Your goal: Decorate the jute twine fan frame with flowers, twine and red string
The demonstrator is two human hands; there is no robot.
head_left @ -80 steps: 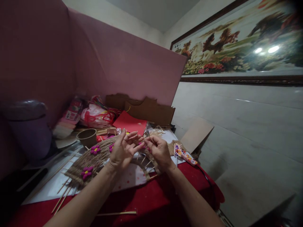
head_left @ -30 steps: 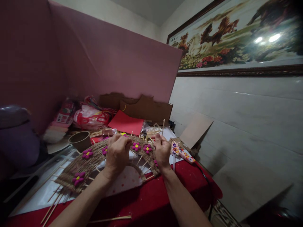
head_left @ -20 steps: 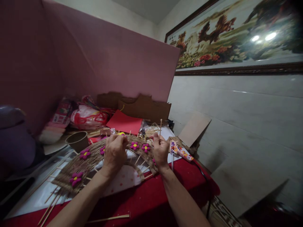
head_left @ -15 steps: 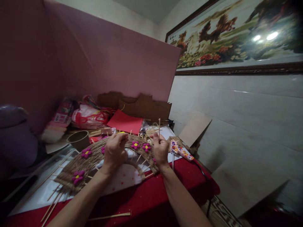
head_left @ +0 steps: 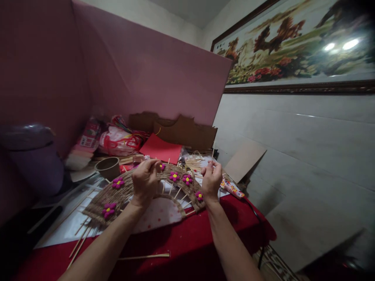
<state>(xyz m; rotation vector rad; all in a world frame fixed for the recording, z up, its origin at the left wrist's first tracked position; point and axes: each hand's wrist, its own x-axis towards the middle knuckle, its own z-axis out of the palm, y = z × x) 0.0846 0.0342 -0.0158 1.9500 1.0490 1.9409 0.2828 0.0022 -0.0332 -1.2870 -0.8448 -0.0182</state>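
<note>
A half-ring of woven brown twine (head_left: 129, 189) on wooden skewer spokes lies on the red cloth, dotted with pink flowers (head_left: 174, 176). My left hand (head_left: 144, 181) rests curled on the top of the arch, its fingertips pinched at the rim; what they pinch is hidden. My right hand (head_left: 211, 180) hovers just right of the arch's right end, fingers pinched round a thin wooden skewer (head_left: 213, 150) that points upward.
A flower-patterned glue gun (head_left: 231, 188) lies right of my right hand, its cord trailing off the table. A brown cup (head_left: 108, 168), red paper (head_left: 161, 149), cardboard pieces (head_left: 184, 132), plastic bags (head_left: 120, 141) and loose skewers (head_left: 145, 256) surround the work. A pink partition stands behind.
Both hands were raised and touching above the arch; now the left sits on its rim. My right hand with the skewer has shifted right, away from the arch.
</note>
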